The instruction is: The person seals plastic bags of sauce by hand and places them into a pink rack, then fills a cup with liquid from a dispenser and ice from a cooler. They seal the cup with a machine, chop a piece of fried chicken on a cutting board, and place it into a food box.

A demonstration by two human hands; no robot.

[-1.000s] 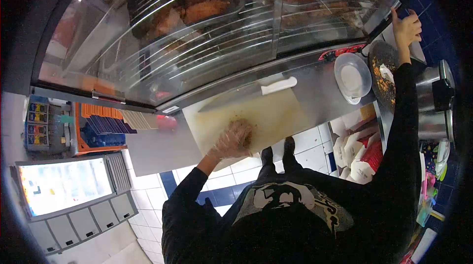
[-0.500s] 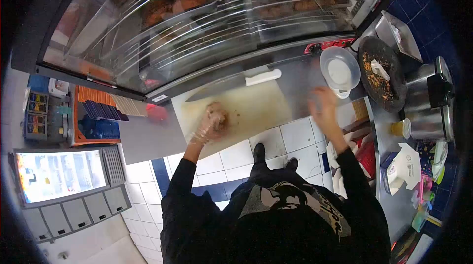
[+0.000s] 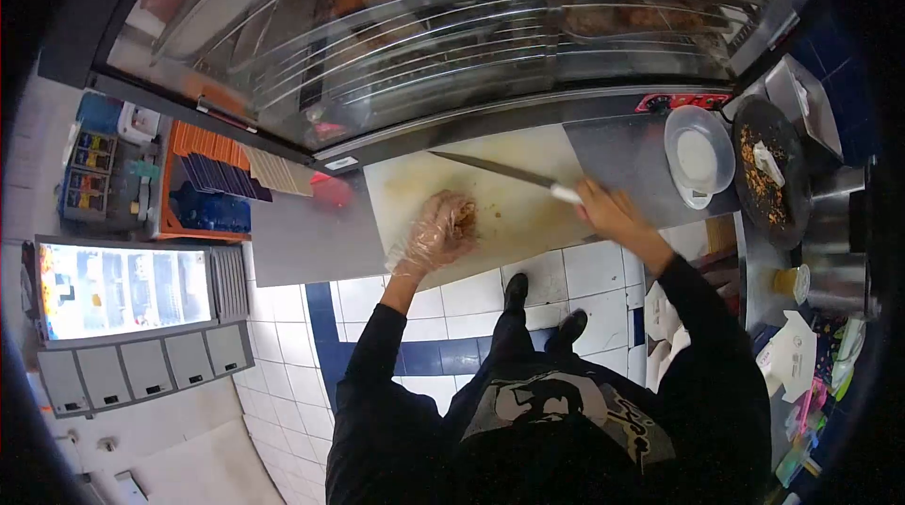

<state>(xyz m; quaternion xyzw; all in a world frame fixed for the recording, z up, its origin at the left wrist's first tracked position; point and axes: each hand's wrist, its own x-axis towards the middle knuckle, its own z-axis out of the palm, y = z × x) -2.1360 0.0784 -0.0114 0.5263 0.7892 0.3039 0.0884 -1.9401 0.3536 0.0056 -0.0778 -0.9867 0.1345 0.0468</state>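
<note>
My left hand (image 3: 436,233), in a clear plastic glove, rests on a brown piece of cooked meat (image 3: 464,215) on the pale cutting board (image 3: 509,213). My right hand (image 3: 606,211) grips the white handle of a long knife (image 3: 498,170). The blade lies low over the far part of the board, pointing left, apart from the meat.
A glass display case (image 3: 452,24) with trays of fried food stands behind the board. To the right are a white lidded tub (image 3: 699,158), a dark pan of crumbs (image 3: 768,175) and steel pots (image 3: 834,231). An orange rack (image 3: 212,189) is at the left.
My right hand came down from the far right shelf, crossed to the board and took hold of the knife, which has lifted off its resting place. My left hand stayed on the meat.
</note>
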